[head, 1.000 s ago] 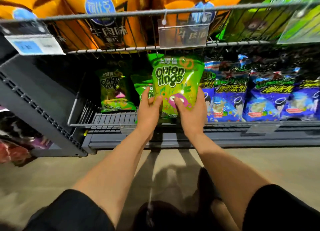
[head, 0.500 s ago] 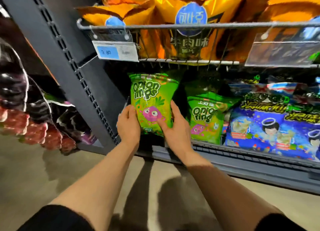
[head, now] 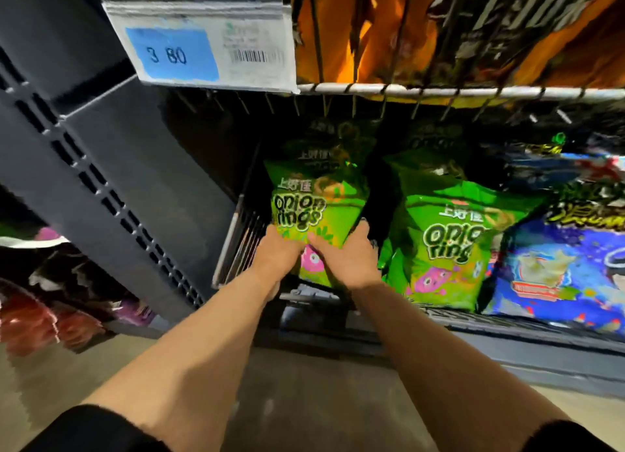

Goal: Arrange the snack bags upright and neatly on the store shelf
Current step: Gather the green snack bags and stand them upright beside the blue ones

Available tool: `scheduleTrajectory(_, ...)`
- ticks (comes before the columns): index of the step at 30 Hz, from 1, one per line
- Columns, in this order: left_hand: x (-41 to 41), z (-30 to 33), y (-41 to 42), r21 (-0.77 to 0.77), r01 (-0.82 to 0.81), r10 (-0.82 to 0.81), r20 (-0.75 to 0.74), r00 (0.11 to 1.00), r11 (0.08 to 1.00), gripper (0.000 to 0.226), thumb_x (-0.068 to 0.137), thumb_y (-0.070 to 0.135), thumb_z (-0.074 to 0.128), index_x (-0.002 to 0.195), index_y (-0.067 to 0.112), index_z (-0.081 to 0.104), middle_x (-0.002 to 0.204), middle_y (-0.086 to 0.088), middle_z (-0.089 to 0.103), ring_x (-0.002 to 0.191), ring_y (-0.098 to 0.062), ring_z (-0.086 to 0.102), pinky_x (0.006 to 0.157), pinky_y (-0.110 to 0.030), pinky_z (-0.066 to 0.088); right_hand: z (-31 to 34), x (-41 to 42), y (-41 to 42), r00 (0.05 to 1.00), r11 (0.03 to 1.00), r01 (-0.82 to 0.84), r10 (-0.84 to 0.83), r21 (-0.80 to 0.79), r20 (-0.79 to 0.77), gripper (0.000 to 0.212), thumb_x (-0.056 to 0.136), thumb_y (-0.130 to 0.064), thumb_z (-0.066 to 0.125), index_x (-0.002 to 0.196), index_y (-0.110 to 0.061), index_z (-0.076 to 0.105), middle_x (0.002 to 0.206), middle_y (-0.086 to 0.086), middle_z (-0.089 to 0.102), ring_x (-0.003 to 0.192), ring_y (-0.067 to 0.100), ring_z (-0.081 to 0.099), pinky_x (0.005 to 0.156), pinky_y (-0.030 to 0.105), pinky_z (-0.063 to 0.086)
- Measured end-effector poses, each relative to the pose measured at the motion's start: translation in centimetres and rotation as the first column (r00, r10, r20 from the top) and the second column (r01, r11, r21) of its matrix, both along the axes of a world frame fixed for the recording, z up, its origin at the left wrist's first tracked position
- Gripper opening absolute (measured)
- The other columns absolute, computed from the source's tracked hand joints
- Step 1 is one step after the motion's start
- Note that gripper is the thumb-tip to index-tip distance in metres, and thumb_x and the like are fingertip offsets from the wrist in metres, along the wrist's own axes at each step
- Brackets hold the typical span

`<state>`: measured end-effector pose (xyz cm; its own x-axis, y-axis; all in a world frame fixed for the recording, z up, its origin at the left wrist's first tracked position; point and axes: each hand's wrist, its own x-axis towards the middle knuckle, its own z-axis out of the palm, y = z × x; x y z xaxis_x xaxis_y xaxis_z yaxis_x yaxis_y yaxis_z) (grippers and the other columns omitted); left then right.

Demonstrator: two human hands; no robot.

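- We read "Onion rings" in dark green letters on the green snack bag [head: 314, 211] that both hands hold at the left end of the lower shelf, with white Chinese characters above it, "上好佳".
- The neighbouring green bag [head: 453, 245] to its right shows the same white characters and "Onio / ring", the last letters being cut off at its edge.
- The price tag [head: 203, 45] hanging from the upper wire shelf bears "3 80" on a blue patch; beside it a barcode and small print are too blurred for us to read.
- Large characters on the orange bags [head: 507, 22] above and yellow ones on the blue bag [head: 568, 258] are illegible to us.
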<state>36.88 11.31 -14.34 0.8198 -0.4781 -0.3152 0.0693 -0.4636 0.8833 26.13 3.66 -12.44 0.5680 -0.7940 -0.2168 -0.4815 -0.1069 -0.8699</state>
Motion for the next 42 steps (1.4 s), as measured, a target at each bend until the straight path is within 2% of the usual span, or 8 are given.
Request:
scheduleTrajectory(6, -0.2, 3.0, -0.6, -0.164, -0.038, 0.033, -0.028, 0.999, 0.986, 0.073, 0.088, 0.031, 0.064, 0.147, 0.019, 0.023, 0.122, 0.001, 0.057, 0.104, -0.014, 0.054, 0.081, -0.021, 0.043, 0.8, 2.5, -2.4, 0.983, 0.988, 0.155, -0.157, 0.027, 0.097, 0.072, 0.088, -0.055, 0.051, 0.138, -0.007, 0.034, 0.129, 0.019, 0.056, 0.122, 0.034, 0.051, 0.103, 0.038, 0.039)
scheduleTrajectory(12, 1.1, 2.6, -1.7, 0.071, 0.031, -0.045, 0.212, 0.976, 0.997, 0.070, 0.089, 0.058, 0.048, 0.143, 0.019, 0.028, 0.131, -0.016, 0.054, 0.120, -0.035, 0.051, 0.100, -0.042, 0.042, 1.0, 3.0, -4.1, 0.969, 0.964, 0.239, -0.244, -0.112, -0.029, 0.067, 0.092, -0.057, 0.040, 0.140, -0.011, 0.036, 0.120, 0.027, 0.058, 0.114, 0.042, 0.053, 0.092, 0.042, 0.042)
scheduleTrajectory(19, 1.4, 1.5, -1.2, -0.047, -0.006, 0.009, 0.066, 0.998, 0.999, 0.077, 0.091, 0.052, 0.049, 0.152, 0.030, 0.006, 0.146, -0.004, 0.042, 0.130, -0.026, 0.044, 0.100, -0.032, 0.039, -0.1, 4.5, -4.3, 0.966, 0.971, 0.236, -0.228, 0.046, -0.124, 0.085, 0.085, -0.065, 0.044, 0.143, -0.004, 0.027, 0.140, 0.029, 0.035, 0.129, 0.043, 0.038, 0.111, 0.043, 0.031)
scheduleTrajectory(26, 2.4, -0.1, -0.6, -0.091, 0.073, -0.073, 0.012, 0.997, 0.993, 0.093, 0.085, 0.042, 0.065, 0.152, 0.026, 0.002, 0.145, 0.001, 0.045, 0.129, -0.017, 0.046, 0.106, -0.029, 0.037, 0.2, 5.0, -4.4, 0.985, 0.943, 0.148, -0.169, 0.297, 0.043, 0.063, 0.088, -0.058, 0.048, 0.124, -0.006, 0.047, 0.106, 0.008, 0.056, 0.087, 0.023, 0.058, 0.082, 0.030, 0.045)
scheduleTrajectory(33, 0.1, 0.8, -0.8, 0.014, -0.176, 0.158, 0.376, 0.913, 0.984, 0.082, 0.079, 0.037, 0.072, 0.144, 0.007, 0.030, 0.131, -0.013, 0.055, 0.121, -0.030, 0.052, 0.099, -0.038, 0.042, 0.7, 2.8, -0.6, 0.993, 0.993, 0.114, -0.114, -0.001, 0.002, 0.070, 0.095, -0.049, 0.042, 0.143, -0.001, 0.028, 0.145, 0.020, 0.040, 0.134, 0.033, 0.037, 0.107, 0.034, 0.029)
scheduleTrajectory(35, -1.8, 2.2, -1.2, -0.050, -0.268, 0.256, 0.503, 0.825, 0.962, 0.068, 0.087, 0.031, 0.064, 0.142, 0.006, 0.033, 0.134, -0.013, 0.048, 0.124, -0.028, 0.047, 0.096, -0.034, 0.037, 1.1, 0.8, 1.1, 0.996, 0.977, 0.094, -0.094, -0.194, 0.009, 0.056, 0.097, -0.044, 0.041, 0.138, -0.006, 0.040, 0.137, 0.018, 0.050, 0.126, 0.032, 0.046, 0.101, 0.036, 0.035)
scheduleTrajectory(39, -6.2, 4.5, -3.3, -0.214, -0.280, 0.349, 0.679, 0.646, 0.936, 0.042, 0.089, 0.031, 0.058, 0.115, 0.000, 0.047, 0.117, -0.017, 0.047, 0.109, -0.032, 0.045, 0.086, -0.028, 0.029, 2.3, -4.8, 2.1, 0.941, 0.803, 0.332, -0.250, -0.495, 0.227, 0.026, 0.094, -0.038, 0.048, 0.088, -0.015, 0.060, 0.078, 0.005, 0.066, 0.079, 0.028, 0.060, 0.065, 0.033, 0.038)
scheduleTrajectory(42, -9.1, 4.4, -5.1, -0.383, -0.083, 0.285, 0.508, 0.813, 0.920, 0.045, 0.081, 0.043, 0.063, 0.109, 0.010, 0.047, 0.109, -0.012, 0.053, 0.098, -0.028, 0.054, 0.091, -0.039, 0.045, 2.6, -8.8, 0.5, 0.799, 0.694, 0.595, -0.458, -0.404, 0.389, 0.025, 0.088, -0.035, 0.056, 0.099, -0.013, 0.056, 0.089, 0.005, 0.059, 0.085, 0.024, 0.056, 0.074, 0.032, 0.041)
